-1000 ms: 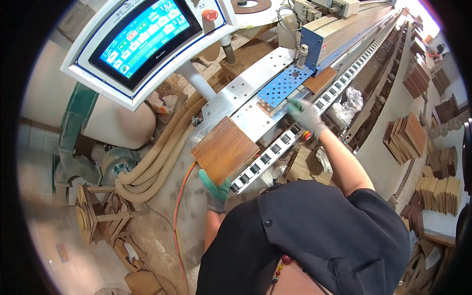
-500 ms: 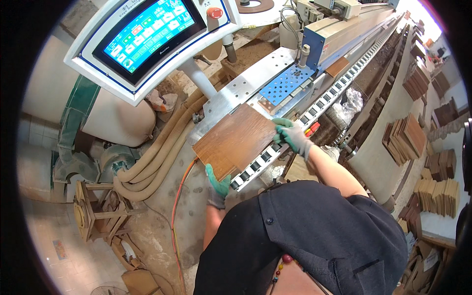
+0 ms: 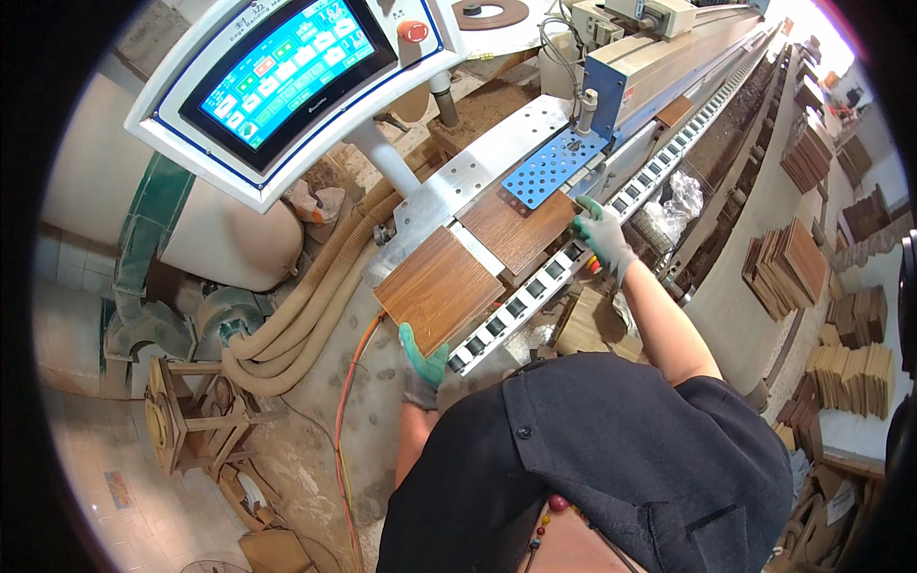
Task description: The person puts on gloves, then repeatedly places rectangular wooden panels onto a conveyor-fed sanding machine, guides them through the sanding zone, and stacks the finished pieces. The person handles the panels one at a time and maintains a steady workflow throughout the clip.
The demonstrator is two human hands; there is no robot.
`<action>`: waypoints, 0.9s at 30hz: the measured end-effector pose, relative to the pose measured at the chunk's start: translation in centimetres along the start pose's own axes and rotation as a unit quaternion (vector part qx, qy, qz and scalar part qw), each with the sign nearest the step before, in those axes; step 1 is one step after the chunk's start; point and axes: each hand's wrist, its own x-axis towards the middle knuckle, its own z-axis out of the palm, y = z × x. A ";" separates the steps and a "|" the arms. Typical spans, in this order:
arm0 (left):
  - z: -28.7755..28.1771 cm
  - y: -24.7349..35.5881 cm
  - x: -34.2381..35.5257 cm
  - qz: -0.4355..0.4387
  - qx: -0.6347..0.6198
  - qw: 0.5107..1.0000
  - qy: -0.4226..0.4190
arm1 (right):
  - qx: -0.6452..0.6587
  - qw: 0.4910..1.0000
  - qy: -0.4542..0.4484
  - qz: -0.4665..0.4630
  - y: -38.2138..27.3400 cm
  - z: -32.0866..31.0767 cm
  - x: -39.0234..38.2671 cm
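Guiding the front board [image 3: 521, 232], just left of the right hand [image 3: 602, 234], along the blue plate [image 3: 552, 172] looks like the step in hand; those fingers bend at its edge, while the left hand [image 3: 426, 361] lies half-curled at the rear board's [image 3: 439, 286] near corner, neither clasp certain. Next probably calls for steady, level pressure; far beyond the right hand, a pale tub's [image 3: 557, 74] contents are hidden.

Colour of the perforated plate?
Blue plate, dotted with round holes; shows best in the head view.
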 end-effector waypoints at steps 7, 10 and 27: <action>0.9 -0.6 -0.1 -0.138 -0.137 0.980 0.036 | -0.554 0.742 -0.083 -0.369 0.4 6.8 -7.4; 0.4 1.1 0.3 -0.031 0.000 0.998 0.054 | -0.592 0.704 -0.082 -0.382 0.9 8.3 -8.1; -0.8 1.9 0.6 0.035 0.061 0.998 0.007 | -0.606 0.698 -0.107 -0.366 1.3 7.9 -7.5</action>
